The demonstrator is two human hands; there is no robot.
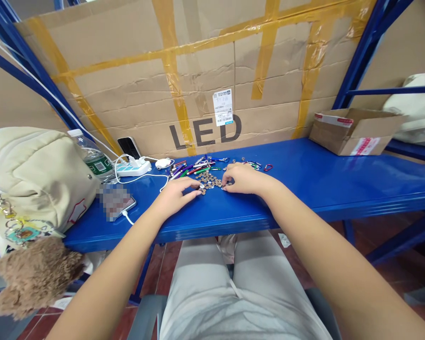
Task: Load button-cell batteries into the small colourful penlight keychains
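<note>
- A loose pile of small brown discs lies on the blue table; a few silvery ones show among them;
- the left hand rests at the pile's left edge; thumb and forefinger curve toward each other, their tips a narrow gap apart beside a silvery disc; whether they grip it, I cannot tell;
- the right hand is at the pile's right edge, fingers bent, thumb and fingertips close together; whether a disc is pinched there, I cannot tell;
- behind the pile lie slim coloured pieces; a red clip lies behind it to the right;
- left of the pile are a white power strip, a phone, a bottle and, farthest out, a cream backpack;
- well to the pile's right stands an open cardboard box; behind the pile rises a taped cardboard panel printed "LED".
</note>
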